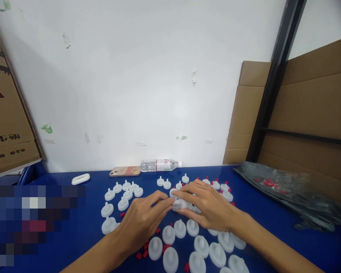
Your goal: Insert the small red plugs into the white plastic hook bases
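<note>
My left hand (147,214) reaches in from the left, fingers closed together, tips against a white spouted cap (176,205) in the middle of the table. From the right, my right hand (206,203) bends its fingers over the same cap and others beside it, partly hiding them. Around both hands stand many translucent white plastic caps with a thin spout, such as this bare one (123,203) on the left. Several at the back right, like this one (215,184), carry a red tip. Loose small red tips (145,253) lie among the nearer caps.
At the back of the blue table (59,197) lie a water bottle (160,165), a phone (125,171) and a small white case (80,179). A grey plastic bag (290,201) with red pieces on it is at the right. Cardboard (309,102) flanks the table.
</note>
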Action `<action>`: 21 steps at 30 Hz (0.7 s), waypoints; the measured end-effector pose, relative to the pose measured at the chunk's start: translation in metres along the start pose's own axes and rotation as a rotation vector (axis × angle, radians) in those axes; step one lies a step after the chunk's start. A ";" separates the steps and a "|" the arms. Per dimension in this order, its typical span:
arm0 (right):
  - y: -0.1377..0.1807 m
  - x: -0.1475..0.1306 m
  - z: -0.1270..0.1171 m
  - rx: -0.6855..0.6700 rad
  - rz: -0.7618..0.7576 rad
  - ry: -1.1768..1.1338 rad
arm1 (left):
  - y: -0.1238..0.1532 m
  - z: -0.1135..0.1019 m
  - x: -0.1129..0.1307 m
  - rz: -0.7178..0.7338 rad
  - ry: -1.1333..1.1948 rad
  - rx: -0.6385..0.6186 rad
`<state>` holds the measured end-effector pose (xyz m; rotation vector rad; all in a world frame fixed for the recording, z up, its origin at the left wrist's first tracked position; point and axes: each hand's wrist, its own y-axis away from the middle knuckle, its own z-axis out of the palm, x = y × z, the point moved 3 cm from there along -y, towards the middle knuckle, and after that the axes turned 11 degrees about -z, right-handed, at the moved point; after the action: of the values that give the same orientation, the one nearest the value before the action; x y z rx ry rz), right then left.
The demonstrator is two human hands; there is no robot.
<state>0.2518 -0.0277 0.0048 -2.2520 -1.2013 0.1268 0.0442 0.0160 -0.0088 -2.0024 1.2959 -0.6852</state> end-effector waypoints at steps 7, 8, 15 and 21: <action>-0.004 -0.004 -0.001 0.032 -0.063 0.066 | 0.001 0.004 -0.003 -0.078 0.040 -0.032; -0.005 -0.005 -0.002 0.033 -0.071 0.073 | 0.001 0.004 -0.003 -0.080 0.045 -0.032; -0.009 -0.012 -0.007 0.107 -0.095 0.066 | 0.000 0.003 -0.002 -0.074 -0.071 -0.016; -0.012 -0.020 -0.009 0.118 -0.106 0.080 | 0.001 0.006 0.005 -0.130 -0.050 -0.150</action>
<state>0.2346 -0.0422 0.0154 -2.0678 -1.2348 0.0638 0.0498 0.0125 -0.0132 -2.2263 1.2280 -0.6084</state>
